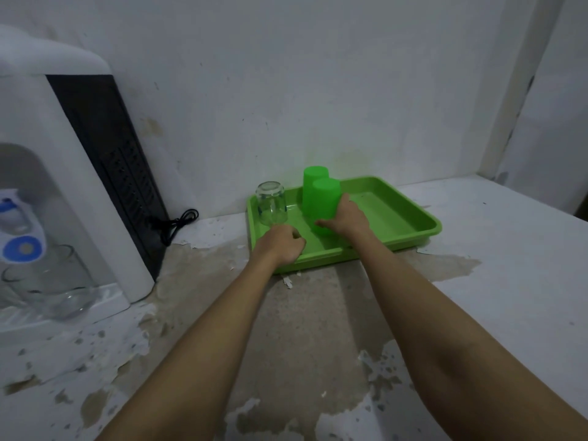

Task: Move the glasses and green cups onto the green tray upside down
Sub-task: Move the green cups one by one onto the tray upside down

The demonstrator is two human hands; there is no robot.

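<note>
A green tray (397, 218) lies on the counter against the back wall. At its back left corner a clear glass (271, 203) stands upside down. Two green cups stand upside down in the middle of the tray, one (313, 176) behind the other (324, 202). My right hand (345, 219) is wrapped around the lower part of the nearer green cup, thumb on its left side. My left hand (281, 245) is curled into a fist just in front of the glass's base; I cannot tell whether it touches the glass.
A white water dispenser (73, 173) fills the left side, with clear glasses (51, 281) on its drip shelf. A black cable (176, 224) lies coiled beside it. The counter (318, 329) has peeling paint. The tray's right half holds nothing.
</note>
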